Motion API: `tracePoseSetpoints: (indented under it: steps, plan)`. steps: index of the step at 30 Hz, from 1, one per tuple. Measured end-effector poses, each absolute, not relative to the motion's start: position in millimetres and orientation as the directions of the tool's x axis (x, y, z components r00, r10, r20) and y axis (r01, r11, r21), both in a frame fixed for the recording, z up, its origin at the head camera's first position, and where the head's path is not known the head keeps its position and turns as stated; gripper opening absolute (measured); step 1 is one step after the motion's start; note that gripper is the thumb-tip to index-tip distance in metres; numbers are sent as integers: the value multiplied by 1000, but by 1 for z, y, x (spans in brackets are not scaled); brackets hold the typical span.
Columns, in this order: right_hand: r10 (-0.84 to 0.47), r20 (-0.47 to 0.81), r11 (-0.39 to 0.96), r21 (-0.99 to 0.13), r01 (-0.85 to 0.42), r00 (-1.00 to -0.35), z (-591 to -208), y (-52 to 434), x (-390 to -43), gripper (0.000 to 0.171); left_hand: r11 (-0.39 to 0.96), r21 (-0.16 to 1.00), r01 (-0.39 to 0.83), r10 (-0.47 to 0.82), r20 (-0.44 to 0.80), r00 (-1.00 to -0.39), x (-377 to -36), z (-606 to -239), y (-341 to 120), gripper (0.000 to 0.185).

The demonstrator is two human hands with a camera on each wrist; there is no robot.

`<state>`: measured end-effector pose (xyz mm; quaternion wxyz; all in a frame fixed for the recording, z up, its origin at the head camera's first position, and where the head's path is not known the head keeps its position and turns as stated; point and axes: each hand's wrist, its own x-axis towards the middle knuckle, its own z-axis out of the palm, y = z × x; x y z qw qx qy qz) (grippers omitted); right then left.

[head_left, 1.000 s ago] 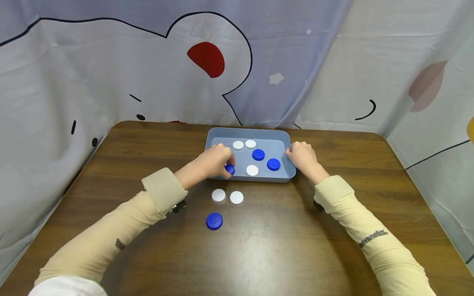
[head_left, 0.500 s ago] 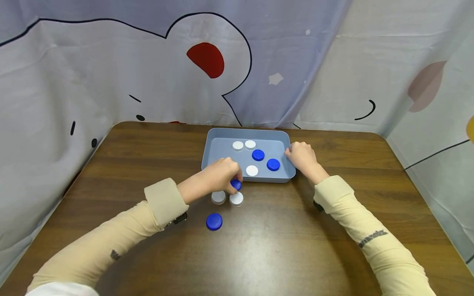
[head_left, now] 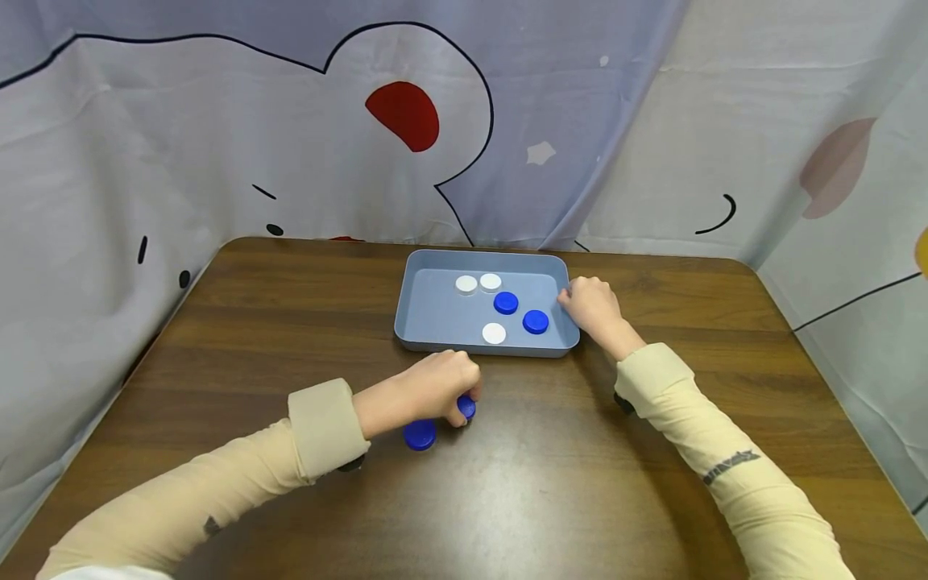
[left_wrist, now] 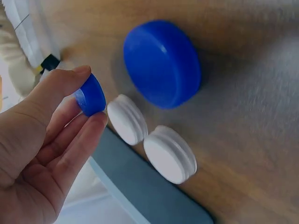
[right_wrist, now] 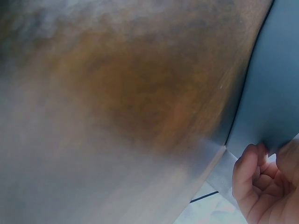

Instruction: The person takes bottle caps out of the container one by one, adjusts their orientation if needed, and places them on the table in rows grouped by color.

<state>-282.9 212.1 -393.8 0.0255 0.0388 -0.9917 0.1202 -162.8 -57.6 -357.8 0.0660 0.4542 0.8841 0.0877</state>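
Note:
My left hand [head_left: 435, 388] pinches a blue bottle cap [head_left: 466, 408] between thumb and fingers, above the table in front of the tray. In the left wrist view, the held cap is tilted. Two white bottle caps [left_wrist: 126, 120] [left_wrist: 168, 156] lie beyond it on the table; in the head view my hand hides them. Another blue bottle cap [head_left: 420, 435] lies on the table beside my left hand. My right hand [head_left: 594, 310] pinches the right rim of the blue-grey tray [head_left: 438, 322]; the right wrist view shows its curled fingers at the tray's wall [right_wrist: 275, 93].
Inside the tray sit three white caps [head_left: 495, 333] and two blue caps [head_left: 506, 303], spread over its middle and right part. The brown wooden table [head_left: 725, 338] reaches back to a patterned curtain [head_left: 580, 121].
My left hand has carried the blue cap out of the tray's left part, over its front rim and toward me. The right hand and the tray have stayed put.

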Motion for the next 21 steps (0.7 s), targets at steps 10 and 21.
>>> tracePoseSetpoints:
  steps: [10, 21]
  plan:
    - [-70, 64, 970, -230, -83, -995, -394, 212, -283, 35, 573, 225, 788, 816, -68, -574, -150, -369, -54, 20]
    - [-74, 76, 967, -239, -90, -994, -395, 212, -283, 37, 581, 223, 782, 810, -69, -582, -145, -378, -56, 23]
